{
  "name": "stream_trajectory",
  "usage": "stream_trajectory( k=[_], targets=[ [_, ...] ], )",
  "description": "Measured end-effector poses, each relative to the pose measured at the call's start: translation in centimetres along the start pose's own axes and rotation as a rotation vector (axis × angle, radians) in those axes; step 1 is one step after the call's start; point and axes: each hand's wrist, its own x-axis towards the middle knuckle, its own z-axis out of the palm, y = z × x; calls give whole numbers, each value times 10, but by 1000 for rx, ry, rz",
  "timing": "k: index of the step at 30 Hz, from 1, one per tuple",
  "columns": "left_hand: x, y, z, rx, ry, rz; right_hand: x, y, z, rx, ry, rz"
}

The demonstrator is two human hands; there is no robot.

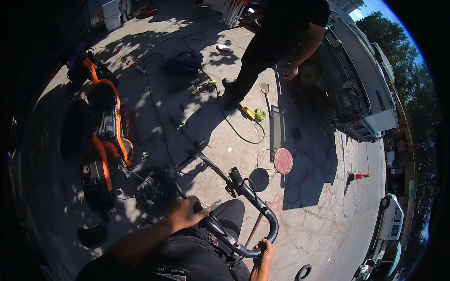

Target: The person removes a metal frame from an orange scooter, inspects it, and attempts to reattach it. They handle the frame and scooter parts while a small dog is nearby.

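A black tubular metal frame [255, 200], like that of a scooter, lies tilted across my lap. It has a wide bend on the right and a thinner bar running away from me. My right hand [266, 255] is closed round the bent tube at its near right end. My left hand [186, 214] is closed on the frame's left side, thumb toward the thick tube; its fingertips are partly hidden. Left of the frame, a black wheel [155, 191] lies on the ground in shade.
An orange and black scooter body [110, 124] is at left. Beyond stand a blue machine box [185, 63] with cables and another person [276, 37]. A red round stool [283, 160], small shovel [265, 91], traffic cone [358, 176], loose tire [303, 272] and parked vehicle [361, 89] are rightward.
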Motion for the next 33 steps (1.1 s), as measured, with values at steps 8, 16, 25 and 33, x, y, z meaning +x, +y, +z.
stream_trajectory(
  k=[8,16,25,33],
  targets=[
    [121,35,50,74,174,-164,184,-62,52,-52,-172,49],
    [299,94,128,169,59,-357,377,-146,86,-203,-199,217],
    [463,98,196,57,-88,-419,520,-192,88,-724,-341,387],
    [567,-33,232,35,-247,-485,594,-125,162,-774,-257,586]
  ],
)
